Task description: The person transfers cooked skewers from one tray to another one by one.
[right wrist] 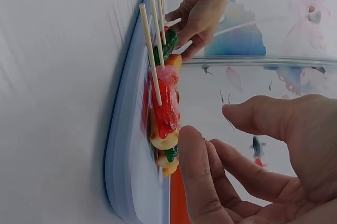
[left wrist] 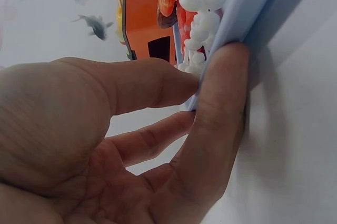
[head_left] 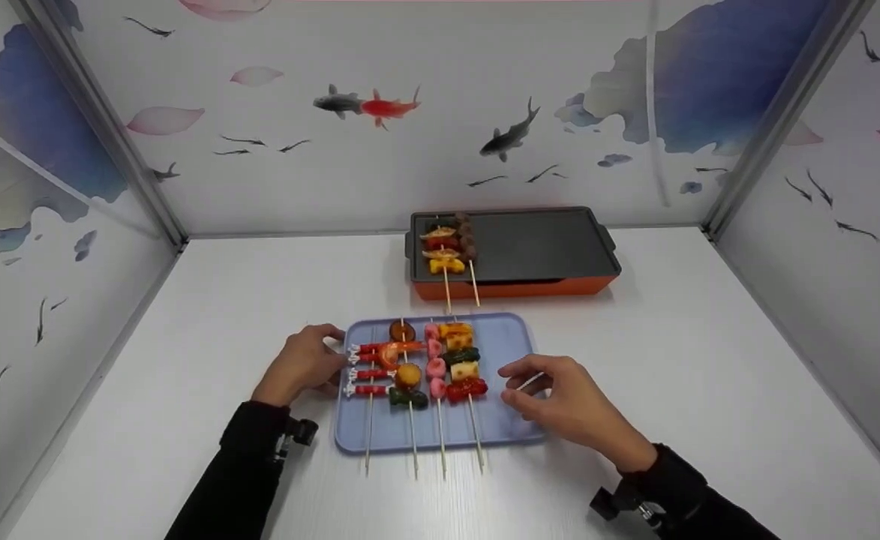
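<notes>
A light blue tray (head_left: 507,337) carries several toy food skewers. My left hand (head_left: 306,361) holds the tray's left rim between thumb and fingers, as the left wrist view shows. Nearest to it is a skewer of red pieces with white knobbly ends (head_left: 370,373). Beside that lies a skewer with a shrimp, a yellow ball and a green piece (head_left: 408,375). A pink-piece skewer (head_left: 436,367) and a vegetable skewer (head_left: 466,367) of yellow, green, white and red follow rightward. My right hand (head_left: 560,394) hovers at the tray's right side, thumb and fingers apart, holding nothing.
Behind the tray stands an orange toy grill (head_left: 515,289) with a black plate. On its left end lie a mixed skewer (head_left: 442,244) and a brown meat skewer (head_left: 466,238), sticks pointing toward me. Printed fish panels (head_left: 424,165) enclose the white table (head_left: 252,285).
</notes>
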Tool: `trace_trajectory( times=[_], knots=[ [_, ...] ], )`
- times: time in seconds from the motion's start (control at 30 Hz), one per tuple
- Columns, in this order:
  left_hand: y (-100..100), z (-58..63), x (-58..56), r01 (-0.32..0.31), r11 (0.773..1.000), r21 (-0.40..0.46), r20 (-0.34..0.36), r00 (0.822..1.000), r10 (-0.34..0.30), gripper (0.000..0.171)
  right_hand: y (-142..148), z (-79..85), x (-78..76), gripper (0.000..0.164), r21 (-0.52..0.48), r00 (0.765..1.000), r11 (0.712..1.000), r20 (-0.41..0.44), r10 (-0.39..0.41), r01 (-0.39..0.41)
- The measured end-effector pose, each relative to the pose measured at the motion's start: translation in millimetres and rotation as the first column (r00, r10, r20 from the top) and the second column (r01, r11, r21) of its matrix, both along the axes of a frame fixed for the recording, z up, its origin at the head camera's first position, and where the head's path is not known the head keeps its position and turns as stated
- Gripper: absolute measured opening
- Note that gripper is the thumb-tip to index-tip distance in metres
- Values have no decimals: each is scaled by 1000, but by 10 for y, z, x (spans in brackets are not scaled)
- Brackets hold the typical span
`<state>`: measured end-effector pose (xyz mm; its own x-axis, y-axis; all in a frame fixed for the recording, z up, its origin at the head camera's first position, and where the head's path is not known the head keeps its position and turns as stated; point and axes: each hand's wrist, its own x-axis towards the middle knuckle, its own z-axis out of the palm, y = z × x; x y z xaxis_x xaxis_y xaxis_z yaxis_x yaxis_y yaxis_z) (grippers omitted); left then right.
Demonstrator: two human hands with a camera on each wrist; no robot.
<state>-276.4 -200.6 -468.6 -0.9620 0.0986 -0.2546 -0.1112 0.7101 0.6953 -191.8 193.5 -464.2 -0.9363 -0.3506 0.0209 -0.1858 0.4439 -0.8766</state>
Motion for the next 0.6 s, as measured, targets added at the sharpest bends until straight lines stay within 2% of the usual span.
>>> trace_trajectory(
  times=[0.23, 0.6],
  knots=[
    [-2, -4, -10, -1, 1000, 0, 9, 1000, 1, 49, 40, 26, -6, 32, 39, 993, 999, -114, -31, 36],
    [2, 8, -2, -14, 1000, 28, 32, 999, 13, 50, 77, 97, -62, 36, 39, 984, 996, -164, -75, 83]
  ],
)
